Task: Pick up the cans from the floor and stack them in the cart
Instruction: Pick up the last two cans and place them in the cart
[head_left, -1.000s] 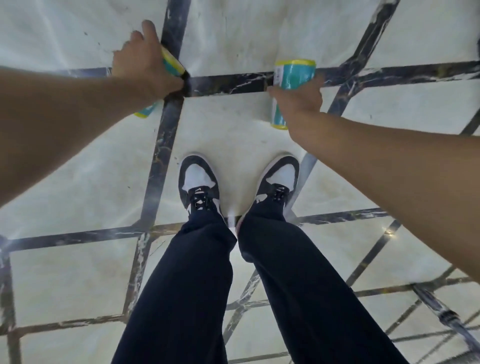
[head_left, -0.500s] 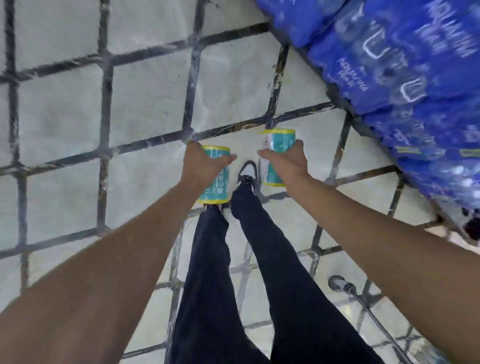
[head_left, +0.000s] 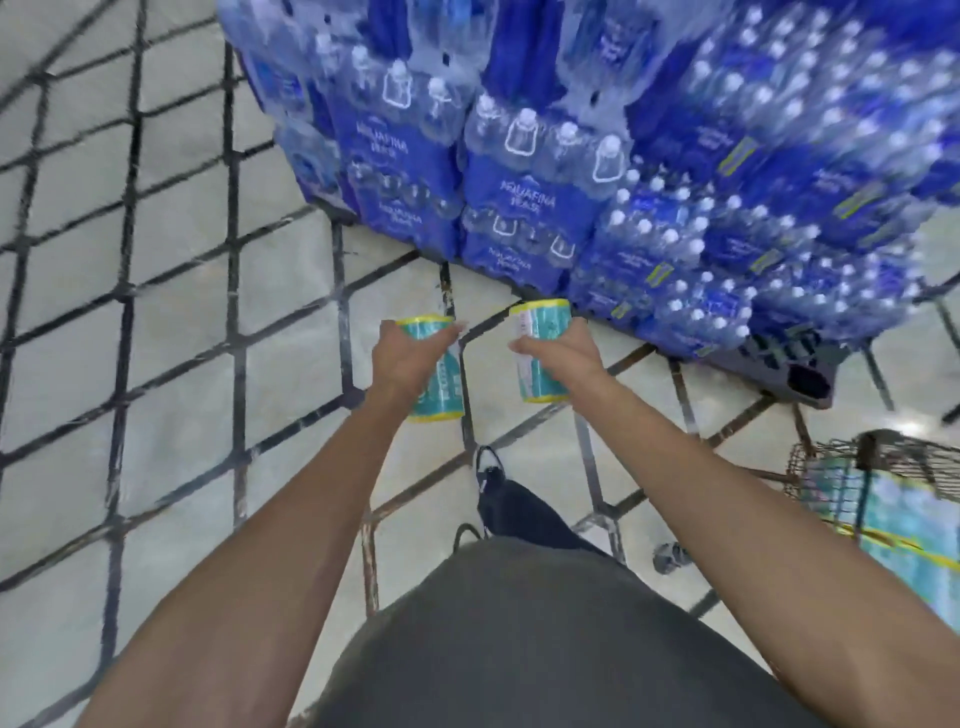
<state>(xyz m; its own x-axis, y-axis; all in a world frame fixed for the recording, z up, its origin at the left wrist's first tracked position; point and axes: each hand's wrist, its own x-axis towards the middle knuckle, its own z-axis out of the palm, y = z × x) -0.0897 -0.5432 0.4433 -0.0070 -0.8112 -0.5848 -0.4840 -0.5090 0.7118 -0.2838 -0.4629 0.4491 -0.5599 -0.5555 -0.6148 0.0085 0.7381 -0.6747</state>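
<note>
Closest in, the grey shirt (head_left: 545, 639) fills the bottom of the view, and one dark shoe (head_left: 511, 501) steps out just beyond it. That is new: a second ago both shoes stood side by side on the tiled floor (head_left: 171, 364) with the person bent low, and now they are upright and turned.

Both arms reach forward. The left hand (head_left: 402, 358) grips the left can (head_left: 440, 382) round its upper half, fingers wrapped over the yellow rim. The right hand (head_left: 563, 353) clasps the right can (head_left: 537, 358) the same way, thumb across the front. Both cans are off the floor, held upright side by side, near each other but not touching, just short of the water pallet.

The cans are teal with yellow bands top and bottom; the print on them is too blurred to read.

Right of the right arm, the wire cart (head_left: 841, 462) has come into view, with teal and yellow packs showing through its mesh. Neither can has reached it; it stands well apart from both hands.

Beyond the cans rises the pallet of blue shrink-wrapped water bottles (head_left: 519, 171), far larger in view than half a second ago.
</note>
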